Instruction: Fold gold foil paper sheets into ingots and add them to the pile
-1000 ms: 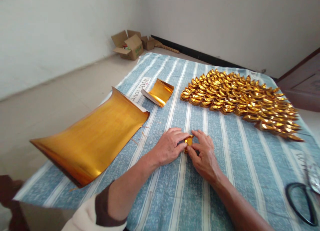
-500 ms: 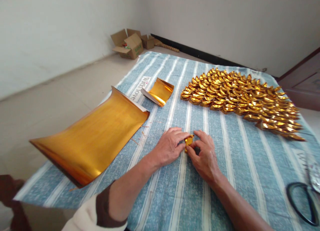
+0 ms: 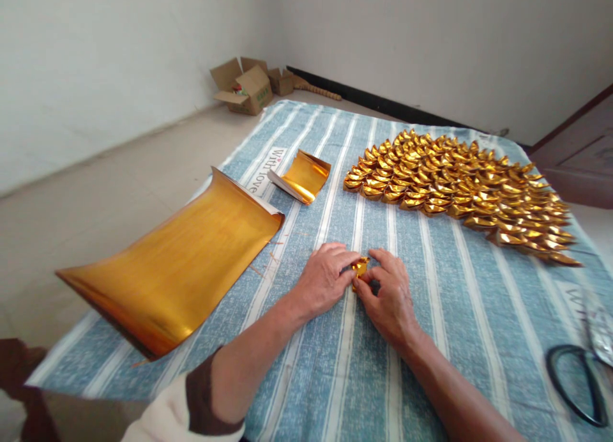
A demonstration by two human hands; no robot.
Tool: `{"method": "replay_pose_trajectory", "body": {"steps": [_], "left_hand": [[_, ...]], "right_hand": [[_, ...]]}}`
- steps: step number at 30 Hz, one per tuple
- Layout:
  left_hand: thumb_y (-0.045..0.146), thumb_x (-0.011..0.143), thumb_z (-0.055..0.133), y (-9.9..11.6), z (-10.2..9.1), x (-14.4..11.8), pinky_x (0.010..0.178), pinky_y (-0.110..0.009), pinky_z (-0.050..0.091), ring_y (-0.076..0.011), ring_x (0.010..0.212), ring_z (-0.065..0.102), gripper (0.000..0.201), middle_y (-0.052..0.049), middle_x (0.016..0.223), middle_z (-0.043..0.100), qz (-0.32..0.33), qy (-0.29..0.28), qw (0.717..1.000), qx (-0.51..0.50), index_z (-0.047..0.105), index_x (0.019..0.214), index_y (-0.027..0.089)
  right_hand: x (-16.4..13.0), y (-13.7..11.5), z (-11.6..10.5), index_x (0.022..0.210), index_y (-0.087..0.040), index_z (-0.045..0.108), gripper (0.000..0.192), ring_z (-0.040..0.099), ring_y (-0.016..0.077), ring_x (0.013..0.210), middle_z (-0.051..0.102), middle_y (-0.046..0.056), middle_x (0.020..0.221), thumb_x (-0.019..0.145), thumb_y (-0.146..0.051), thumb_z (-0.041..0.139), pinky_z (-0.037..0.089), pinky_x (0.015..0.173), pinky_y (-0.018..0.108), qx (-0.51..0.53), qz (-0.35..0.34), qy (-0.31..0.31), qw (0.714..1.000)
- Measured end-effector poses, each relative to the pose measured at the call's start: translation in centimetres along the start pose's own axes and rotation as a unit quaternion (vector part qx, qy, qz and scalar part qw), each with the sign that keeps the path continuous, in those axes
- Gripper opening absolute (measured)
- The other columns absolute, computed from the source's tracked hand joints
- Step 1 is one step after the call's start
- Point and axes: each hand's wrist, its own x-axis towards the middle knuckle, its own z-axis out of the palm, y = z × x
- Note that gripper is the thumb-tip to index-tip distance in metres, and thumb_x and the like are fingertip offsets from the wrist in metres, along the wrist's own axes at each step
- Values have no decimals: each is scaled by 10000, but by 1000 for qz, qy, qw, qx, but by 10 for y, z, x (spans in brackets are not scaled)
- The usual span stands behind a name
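Gold foil piece (image 3: 360, 267), small and partly folded, pinched between both hands near the middle of the blue-and-white striped cloth (image 3: 460, 314). Left hand (image 3: 324, 278) closed on its left edge, thumb and forefinger meeting at the foil. Right hand (image 3: 389, 295) gripping the right side, fingers curled over it, palm down. Most of the piece hidden by fingertips; exact fold shape not readable.

Surroundings: large sheet of gold foil (image 3: 177, 263) lying to the left, curled up at both ends, well apart from the hands. Smaller stack of cut foil squares (image 3: 302, 175) beyond it, near printed lettering on the cloth. Wide spread of finished gold ingot-shaped folds (image 3: 460, 190) laid in overlapping rows across the far right. Black-handled scissors (image 3: 575, 381) at the right edge, untouched. Open cardboard boxes (image 3: 249, 84) on the floor by the far wall.

Step in hand, as a judgement: mid-fold on a single piece, probably pressing or pinching the creases that shape one more ingot like those in the rows. Looks past the first folds, given how compact the piece is, but not yet opened into the boat form.

Next move likely calls for firm pinching at both ends with fingertips only, keeping the thin foil from tearing or springing back, then light spreading of the middle.
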Motion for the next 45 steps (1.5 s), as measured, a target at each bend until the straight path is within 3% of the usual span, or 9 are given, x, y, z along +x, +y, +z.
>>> {"method": "replay_pose_trajectory", "body": {"steps": [18, 29, 39, 45], "left_hand": [[137, 813, 632, 0, 6, 0, 951, -425, 431, -245, 1099, 558, 243, -36, 1036, 697, -41, 4, 999, 14, 659, 1040, 219], [74, 769, 637, 2, 7, 1, 948, -412, 429, -240, 1075, 560, 286, -38, 1012, 690, -58, 8, 998, 4, 673, 1016, 214], [55, 732, 650, 6, 2, 4, 932, -395, 438, -233, 1029, 571, 259, -20, 903, 687, -70, 11, 998, -4, 683, 937, 210], [28, 690, 665, 4, 2, 3, 889, -384, 470, -218, 939, 597, 291, -30, 890, 686, -60, 50, 997, -21, 668, 936, 181]], "right_hand": [[-3, 0, 0, 761, -209, 570, 66, 492, 300, 1162, 570, 128, 1179, 818, -236, 592, 366, 988, 566, -7, -11, 10, 1000], [-4, -1, -4, 679, -214, 574, 188, 471, 307, 1185, 559, 119, 1204, 845, -299, 600, 358, 991, 562, -36, -27, -8, 999], [0, -1, -5, 657, -219, 563, 195, 489, 311, 1161, 575, 107, 1196, 797, -321, 652, 378, 960, 544, -38, -25, -6, 999], [0, 3, -5, 743, -210, 597, 213, 519, 312, 1132, 600, 114, 1165, 706, -369, 734, 392, 952, 530, 3, -20, 6, 1000]]}}
